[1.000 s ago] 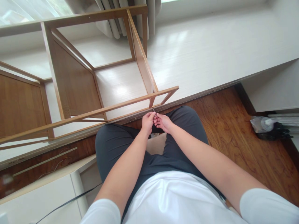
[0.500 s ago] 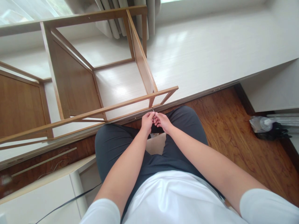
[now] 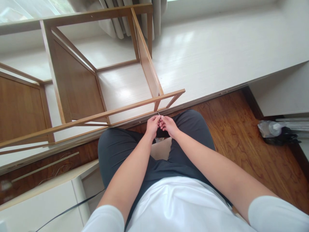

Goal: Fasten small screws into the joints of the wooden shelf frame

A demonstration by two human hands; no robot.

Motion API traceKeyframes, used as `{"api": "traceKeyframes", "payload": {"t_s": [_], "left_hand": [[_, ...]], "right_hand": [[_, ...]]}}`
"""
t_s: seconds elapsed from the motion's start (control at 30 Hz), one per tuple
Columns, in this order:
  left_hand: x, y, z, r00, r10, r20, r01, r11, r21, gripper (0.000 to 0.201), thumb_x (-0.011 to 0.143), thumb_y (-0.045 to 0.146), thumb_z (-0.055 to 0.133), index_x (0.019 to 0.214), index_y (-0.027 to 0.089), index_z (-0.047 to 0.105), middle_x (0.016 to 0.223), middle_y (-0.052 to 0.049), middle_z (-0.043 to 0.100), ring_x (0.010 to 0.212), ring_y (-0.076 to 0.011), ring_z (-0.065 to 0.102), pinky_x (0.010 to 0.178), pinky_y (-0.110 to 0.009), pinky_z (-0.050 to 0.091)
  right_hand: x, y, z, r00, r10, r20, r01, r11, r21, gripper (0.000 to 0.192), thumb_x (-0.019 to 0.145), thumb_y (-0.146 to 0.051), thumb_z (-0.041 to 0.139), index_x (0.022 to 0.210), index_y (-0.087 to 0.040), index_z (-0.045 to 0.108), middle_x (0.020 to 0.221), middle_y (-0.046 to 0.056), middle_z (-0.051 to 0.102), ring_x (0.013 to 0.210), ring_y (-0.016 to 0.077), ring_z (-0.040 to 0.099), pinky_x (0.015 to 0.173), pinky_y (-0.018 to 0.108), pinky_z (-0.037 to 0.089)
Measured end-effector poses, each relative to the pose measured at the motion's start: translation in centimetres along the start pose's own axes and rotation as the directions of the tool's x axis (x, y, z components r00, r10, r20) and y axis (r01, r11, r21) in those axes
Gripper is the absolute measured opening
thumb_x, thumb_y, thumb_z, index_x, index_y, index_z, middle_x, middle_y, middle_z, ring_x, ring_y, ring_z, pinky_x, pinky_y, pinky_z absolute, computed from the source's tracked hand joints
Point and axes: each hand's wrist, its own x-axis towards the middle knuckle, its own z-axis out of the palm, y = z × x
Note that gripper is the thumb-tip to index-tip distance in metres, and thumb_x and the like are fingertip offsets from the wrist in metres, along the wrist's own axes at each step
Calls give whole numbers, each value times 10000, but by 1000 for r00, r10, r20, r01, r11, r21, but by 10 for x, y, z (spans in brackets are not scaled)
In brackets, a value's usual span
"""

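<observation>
Fingers (image 3: 158, 120) of both hands pinch a thin pin (image 3: 158, 113) (tiny) just below the wooden frame (image 3: 135, 104).

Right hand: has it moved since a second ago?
No. The right hand stays fingertip to fingertip with the left hand, just below the wooden frame's corner, pinching a thin pin-like thing.

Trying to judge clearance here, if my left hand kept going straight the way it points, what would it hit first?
Probably the wooden frame. The left hand, pinching a small thin metal piece together with the right hand, points forward and up toward the frame's lower rail just ahead. The depth between them is unclear.
</observation>
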Motion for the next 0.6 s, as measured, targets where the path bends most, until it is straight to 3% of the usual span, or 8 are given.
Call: {"api": "traceKeyframes", "payload": {"t_s": [0.6], "left_hand": [[2, 1, 2, 1000, 12, -26, -12, 1000, 8, 298, 698, 393, 812, 781, 146, 667, 607, 33, 571, 468, -55, 443, 456, -200, 354]], "right_hand": [[5, 5, 0, 998, -55, 8, 55, 998, -15, 462, 831, -632, 707, 807, -188, 581, 604, -30, 605, 481, 73, 523, 406, 161, 354]]}}
